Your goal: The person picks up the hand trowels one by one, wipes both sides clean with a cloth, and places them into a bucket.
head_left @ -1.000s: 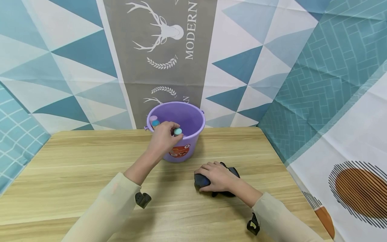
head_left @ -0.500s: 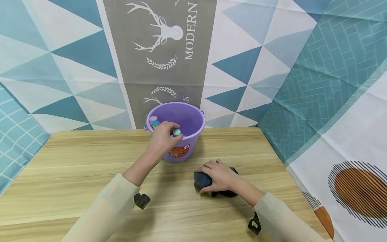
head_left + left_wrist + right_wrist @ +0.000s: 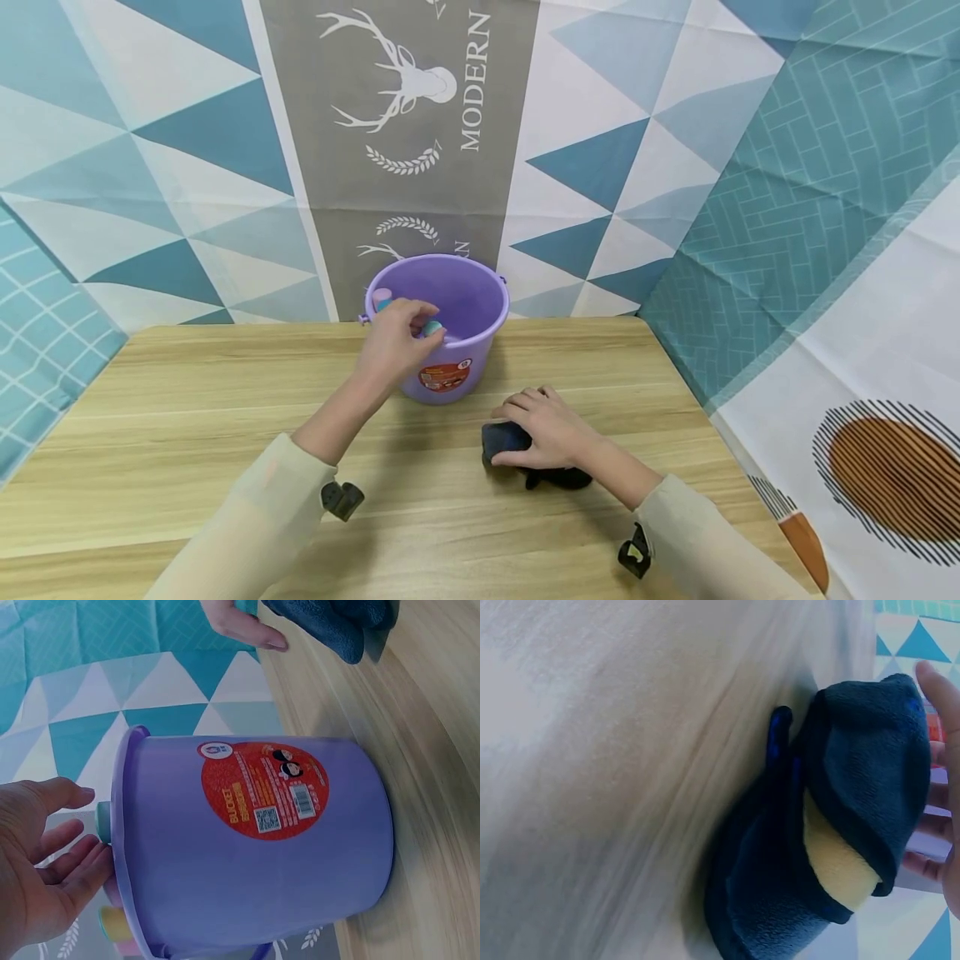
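My left hand point(image 3: 393, 346) is at the near left rim of a purple bucket point(image 3: 172, 885). Its fingers are spread loosely around a mint-green cylinder end point(image 3: 103, 823) that pokes above the rim; thumb and fingertips look parted from it. A pink cylinder top point(image 3: 382, 296) shows at the bucket's left, and a yellow one point(image 3: 116, 924) appears in the left wrist view. My right hand point(image 3: 551, 433) hovers over a folded dark blue plush cloth point(image 3: 870, 742) on the table, fingers loosely bent. A yellow patch point(image 3: 836, 859) shows between the folds. Whether the fingertips touch the cloth is unclear.
The bucket stands at the back of the wooden table point(image 3: 225, 400), against a patterned wall cloth point(image 3: 585, 167). A red label point(image 3: 262, 791) faces the front of the bucket. Another patterned sheet point(image 3: 825, 358) hangs along the right side.
My left hand has shifted slightly left and its fingers have opened off the mint-green cylinder, which sits lower. My right hand has lifted a little off the cloth and its fingers have moved away.
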Demonstrator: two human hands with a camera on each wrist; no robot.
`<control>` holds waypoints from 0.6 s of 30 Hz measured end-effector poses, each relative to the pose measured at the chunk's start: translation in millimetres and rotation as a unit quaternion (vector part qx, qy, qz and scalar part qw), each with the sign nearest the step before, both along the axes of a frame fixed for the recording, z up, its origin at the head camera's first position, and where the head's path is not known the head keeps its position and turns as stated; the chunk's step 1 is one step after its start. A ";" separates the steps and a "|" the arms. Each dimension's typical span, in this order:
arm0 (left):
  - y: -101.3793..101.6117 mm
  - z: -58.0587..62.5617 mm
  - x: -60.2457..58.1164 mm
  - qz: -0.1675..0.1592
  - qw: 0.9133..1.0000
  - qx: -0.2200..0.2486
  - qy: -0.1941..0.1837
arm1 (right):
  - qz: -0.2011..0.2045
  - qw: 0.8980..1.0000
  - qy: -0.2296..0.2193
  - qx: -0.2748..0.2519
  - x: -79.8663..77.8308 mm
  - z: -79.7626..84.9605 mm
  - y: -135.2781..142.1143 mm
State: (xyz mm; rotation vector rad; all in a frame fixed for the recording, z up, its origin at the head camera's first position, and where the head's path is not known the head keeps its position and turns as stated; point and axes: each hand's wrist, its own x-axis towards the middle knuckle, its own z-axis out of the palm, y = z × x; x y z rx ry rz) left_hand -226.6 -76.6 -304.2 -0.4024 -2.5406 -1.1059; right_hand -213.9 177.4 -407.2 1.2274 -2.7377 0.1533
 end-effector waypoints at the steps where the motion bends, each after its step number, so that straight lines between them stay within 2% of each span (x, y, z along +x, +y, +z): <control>1: -0.8 0.1 0.3 0.000 1.000 0.001 0.002 | 0.001 1.000 0.005 -0.006 -0.7 0.5 0.7; 8: -6.6 1.1 2.7 -0.007 1.000 0.019 0.021 | -0.009 0.999 0.027 -0.029 -2.7 8.0 4.3; 13: -12.6 3.6 5.5 -0.011 0.997 0.042 0.066 | -0.029 0.998 0.033 -0.049 -2.3 14.0 6.8; 18: -28.1 3.7 7.6 0.002 0.995 0.046 0.092 | -0.051 0.993 0.074 -0.075 -3.8 22.3 9.9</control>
